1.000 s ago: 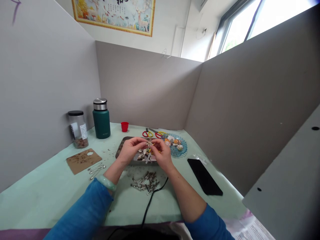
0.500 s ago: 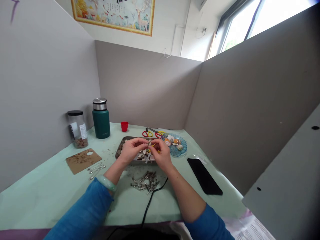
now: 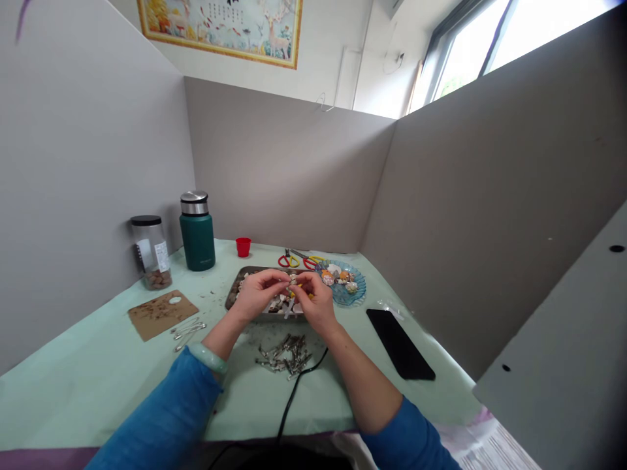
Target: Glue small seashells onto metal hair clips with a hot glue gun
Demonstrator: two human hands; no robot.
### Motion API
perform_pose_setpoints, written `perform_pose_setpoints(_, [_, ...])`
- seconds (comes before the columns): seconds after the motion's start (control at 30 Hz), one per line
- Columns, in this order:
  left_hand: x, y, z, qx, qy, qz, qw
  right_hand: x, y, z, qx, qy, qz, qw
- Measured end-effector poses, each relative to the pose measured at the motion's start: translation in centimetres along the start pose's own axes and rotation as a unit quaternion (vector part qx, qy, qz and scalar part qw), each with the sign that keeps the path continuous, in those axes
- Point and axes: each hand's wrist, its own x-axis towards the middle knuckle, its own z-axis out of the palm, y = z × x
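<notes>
Over a metal tray (image 3: 230,299) of shells and small pieces, my left hand (image 3: 262,292) and my right hand (image 3: 316,301) meet fingertip to fingertip. Both are closed in a pinch around a small pale piece (image 3: 292,279), mostly hidden by the fingers; I cannot make out its kind. Below my hands, a heap of small metal clips (image 3: 287,357) lies on the table cover. A blue glass plate (image 3: 360,297) with shell-like decorated pieces stands just right of my right hand.
Left are a green flask (image 3: 197,241), a lidded jar (image 3: 151,254), brown cardboard (image 3: 161,315) and large safety pins (image 3: 189,331). A red cup (image 3: 243,247) and scissors (image 3: 309,262) lie behind the tray. A black phone-like slab (image 3: 401,344) is right; a black cable (image 3: 292,398) runs to the front edge.
Almost nothing differs. My hands keep the same pinch over the tray, and the whole view has shifted very slightly.
</notes>
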Motion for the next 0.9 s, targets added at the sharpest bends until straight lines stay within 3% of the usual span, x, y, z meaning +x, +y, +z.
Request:
perform_pose_setpoints(0.43, [0.10, -0.23, -0.34, 0.075, -0.026, 0.071, 0.994, 0.09, 0.20, -0.07, -0.001, -0.005, -0.007, 1.000])
perform_pose_setpoints(0.73, [0.10, -0.61, -0.53, 0.071, -0.051, 0.063, 0.994, 0.13, -0.09, -0.26, -0.017, -0.031, -0.002, 0.999])
perform_pose_setpoints(0.9, [0.00, 0.03, -0.34, 0.049, -0.059, 0.006, 0.997, 0.27, 0.05, -0.21, 0.013, -0.040, 0.034, 0.999])
